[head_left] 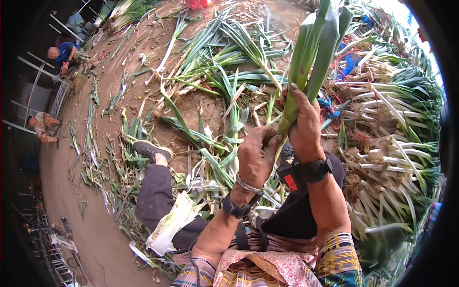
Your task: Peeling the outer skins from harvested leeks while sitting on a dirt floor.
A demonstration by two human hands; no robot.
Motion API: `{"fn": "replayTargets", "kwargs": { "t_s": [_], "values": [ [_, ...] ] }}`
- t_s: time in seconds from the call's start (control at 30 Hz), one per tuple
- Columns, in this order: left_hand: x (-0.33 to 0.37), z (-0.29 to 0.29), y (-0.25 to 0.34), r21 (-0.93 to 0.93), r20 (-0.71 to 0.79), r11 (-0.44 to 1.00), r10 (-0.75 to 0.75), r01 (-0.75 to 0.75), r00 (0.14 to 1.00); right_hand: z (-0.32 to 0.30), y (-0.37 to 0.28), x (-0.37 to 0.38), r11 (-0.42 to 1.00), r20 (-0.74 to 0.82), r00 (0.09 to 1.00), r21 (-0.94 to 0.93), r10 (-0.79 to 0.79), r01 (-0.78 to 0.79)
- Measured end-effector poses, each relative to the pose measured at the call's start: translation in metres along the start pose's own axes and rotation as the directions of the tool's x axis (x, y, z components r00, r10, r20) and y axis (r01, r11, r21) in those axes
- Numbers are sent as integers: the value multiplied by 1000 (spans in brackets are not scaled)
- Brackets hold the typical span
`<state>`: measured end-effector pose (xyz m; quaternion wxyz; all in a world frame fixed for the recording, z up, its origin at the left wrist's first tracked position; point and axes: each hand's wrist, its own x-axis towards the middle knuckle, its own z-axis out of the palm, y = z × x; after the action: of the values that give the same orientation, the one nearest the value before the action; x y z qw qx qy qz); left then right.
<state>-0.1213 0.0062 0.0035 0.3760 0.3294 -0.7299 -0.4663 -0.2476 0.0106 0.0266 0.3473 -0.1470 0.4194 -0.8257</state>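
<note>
Leek point(300, 67) slanted from the centre to the upper right of the frame, leaves uppermost. The right hand point(306, 126) was clasped around its stalk, thumb against the leaves; the left hand point(256, 157), just below, enclosed the lower part. I judged that good handling called for a firm right-hand hold and a light left-hand pinch, to spare the stalk. A pale sheath point(176, 221) lay over the left leg point(155, 191), lower left; loose leaves point(205, 67) littered the upper centre, and piled leeks point(413, 103) lined the right.

Plaid sleeves point(337, 253); black wristbands point(316, 171); silver bracelet point(247, 185); floral cloth point(287, 264); dark trousers point(154, 191).
</note>
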Motion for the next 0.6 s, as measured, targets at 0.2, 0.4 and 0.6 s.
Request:
{"fn": "replayTargets", "kwargs": {
  "t_s": [0.2,0.4,0.6],
  "values": [
    [-8,-32,0,231,250,861,398,-454,883,7,4,-4,991,46,990,2,135,-135],
    [-48,-78,1,-121,321,942,335,-312,886,-19,-11,22,979,15,980,22,200,-201],
    [-40,-61,-11,-460,117,859,-193,225,974,14,3,14,973,-32,987,179,157,-149]
  ]
}}
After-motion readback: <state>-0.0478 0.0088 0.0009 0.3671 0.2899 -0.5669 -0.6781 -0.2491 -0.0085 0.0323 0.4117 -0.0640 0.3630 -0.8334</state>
